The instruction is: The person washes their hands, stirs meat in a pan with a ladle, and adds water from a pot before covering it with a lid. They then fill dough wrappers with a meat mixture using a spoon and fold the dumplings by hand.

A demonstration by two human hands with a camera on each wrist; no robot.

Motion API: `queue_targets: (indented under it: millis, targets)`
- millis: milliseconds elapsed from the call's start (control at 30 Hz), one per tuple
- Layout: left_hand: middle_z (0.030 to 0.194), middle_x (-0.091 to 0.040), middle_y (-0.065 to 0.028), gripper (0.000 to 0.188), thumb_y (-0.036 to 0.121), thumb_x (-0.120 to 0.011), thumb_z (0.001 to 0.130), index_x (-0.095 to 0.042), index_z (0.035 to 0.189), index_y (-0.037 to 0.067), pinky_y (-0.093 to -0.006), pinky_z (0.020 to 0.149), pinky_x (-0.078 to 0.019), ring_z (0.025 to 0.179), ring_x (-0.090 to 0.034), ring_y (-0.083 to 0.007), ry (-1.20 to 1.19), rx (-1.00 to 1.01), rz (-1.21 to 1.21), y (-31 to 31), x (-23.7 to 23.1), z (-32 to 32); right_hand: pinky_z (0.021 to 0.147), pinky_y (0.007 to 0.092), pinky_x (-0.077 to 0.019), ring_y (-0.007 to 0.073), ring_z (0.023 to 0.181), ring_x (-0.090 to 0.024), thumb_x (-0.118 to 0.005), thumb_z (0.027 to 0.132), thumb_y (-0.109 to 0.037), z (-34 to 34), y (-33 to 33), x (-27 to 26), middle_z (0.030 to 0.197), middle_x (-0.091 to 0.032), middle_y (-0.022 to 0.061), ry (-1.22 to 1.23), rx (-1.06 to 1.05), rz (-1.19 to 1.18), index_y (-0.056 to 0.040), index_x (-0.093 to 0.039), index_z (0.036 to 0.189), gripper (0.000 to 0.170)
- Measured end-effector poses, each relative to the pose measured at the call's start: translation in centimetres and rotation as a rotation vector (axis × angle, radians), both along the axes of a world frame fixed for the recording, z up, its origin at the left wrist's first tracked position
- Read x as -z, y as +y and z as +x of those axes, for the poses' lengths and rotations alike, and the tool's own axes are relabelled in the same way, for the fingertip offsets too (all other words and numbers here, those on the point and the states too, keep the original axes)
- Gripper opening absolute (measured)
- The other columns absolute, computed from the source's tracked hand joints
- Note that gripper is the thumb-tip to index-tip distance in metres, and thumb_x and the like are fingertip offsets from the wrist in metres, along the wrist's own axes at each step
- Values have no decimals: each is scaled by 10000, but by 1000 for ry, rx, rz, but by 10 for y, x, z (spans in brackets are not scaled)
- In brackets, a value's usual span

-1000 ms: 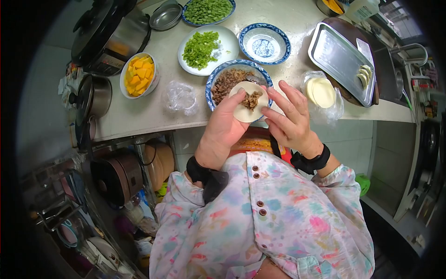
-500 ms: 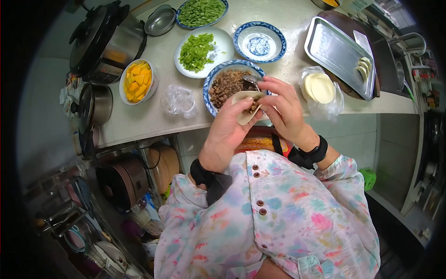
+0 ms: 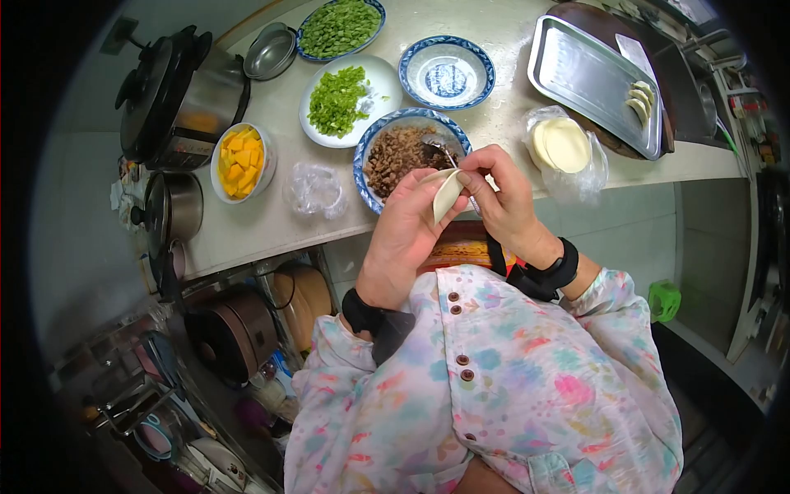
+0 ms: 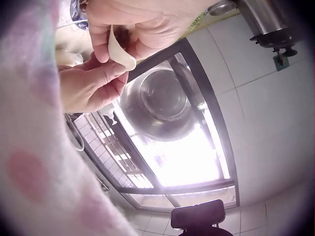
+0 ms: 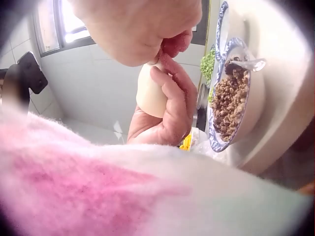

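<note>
A round dumpling wrapper, folded over its filling, is held between both hands in front of the blue-rimmed bowl. The left hand cradles it, fingers curled behind and thumb on the near side. At its upper right edge, the thumb and forefinger of the right hand pinch the rim. In the left wrist view, the pale dough stands between the two hands' fingers, with a bit of dark filling inside. Brown minced filling fills the bowl, and a metal spoon leans in it.
A stack of wrappers lies on plastic to the right. Beyond it, a metal tray carries several dumplings. Chopped greens, an empty-looking patterned bowl, cubed yellow pieces and crumpled plastic stand around the filling.
The wrapper, lying flat with its filling showing, has been folded over into a half-moon. The right hand has gone from spread fingers to pinching its edge.
</note>
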State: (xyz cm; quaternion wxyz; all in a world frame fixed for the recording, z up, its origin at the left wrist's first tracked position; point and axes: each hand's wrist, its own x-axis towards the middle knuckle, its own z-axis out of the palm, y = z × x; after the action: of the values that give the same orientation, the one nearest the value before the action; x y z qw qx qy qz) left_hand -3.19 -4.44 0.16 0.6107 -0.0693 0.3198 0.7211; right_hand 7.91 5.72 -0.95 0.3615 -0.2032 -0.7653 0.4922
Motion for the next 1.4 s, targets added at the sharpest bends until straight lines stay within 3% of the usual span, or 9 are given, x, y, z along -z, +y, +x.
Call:
queue_targets:
  millis: [167,233,533,667,767,967,1067,1267,1400]
  targets:
    - [1015,-584,-121,136,45,-523,859,-511,994,39,-320,781,-541,908,-601,-221,1,27,-25,1,-1,0,564,278,-430,202,633,-542,-548,795,42,5,-1,3,751,-532,93,52,-5,-136,-6,-512,852,82]
    - [1048,-576,-111,176,65,-524,860,-517,1033,32,-320,829,-527,971,-582,-214,29,65,-2,0,2,-1,563,277,-431,202,634,-542,-553,791,41,7,2,1,758,-535,97,40,-12,-39,-5,-515,860,91]
    - [938,-602,-120,130,49,-525,854,-510,976,5,-279,693,-558,795,-632,-203,194,68,-73,5,-3,-8,627,281,-444,206,713,-568,-559,794,13,6,-1,-7,834,-568,117,-10,-56,-77,14,-557,916,122]
    - [950,-602,-99,125,45,-559,837,-532,958,27,-291,751,-549,857,-615,-179,233,98,-55,3,-5,-10,635,275,-443,186,722,-567,-569,801,-27,7,-1,-7,851,-571,104,7,-94,-146,16,-572,933,139]
    - [946,-604,-95,129,54,-570,833,-536,954,30,-283,736,-548,846,-616,-169,257,106,-70,2,-7,-10,632,254,-440,153,723,-568,-586,804,-62,10,5,-7,853,-571,86,-7,-153,-37,12,-582,933,149]
    - [926,-606,-81,139,70,-575,832,-540,960,28,-274,714,-547,823,-618,-153,323,172,-71,3,-12,-9,609,234,-432,107,673,-540,-598,815,-97,10,5,-6,835,-567,66,-70,-196,-390,10,-593,912,145]
    - [913,-608,-84,146,75,-579,828,-542,958,19,-270,704,-543,789,-621,-151,342,167,-85,5,-14,-9,588,246,-427,116,663,-539,-594,813,-79,10,4,-8,809,-563,64,-33,-147,-373,5,-590,879,107]
    - [884,-614,-77,154,94,-576,836,-558,943,-15,-248,688,-524,744,-614,-130,525,171,-155,7,-15,-3,569,276,-427,197,652,-551,-589,767,-5,11,6,-8,763,-544,92,-40,-116,49,-10,-562,812,53]
    - [888,-620,-68,165,103,-573,845,-570,960,-15,-245,687,-513,762,-609,-117,662,262,-167,7,-26,-4,572,298,-435,231,655,-550,-589,752,8,12,6,-7,766,-545,106,-46,-76,80,-8,-559,809,67]
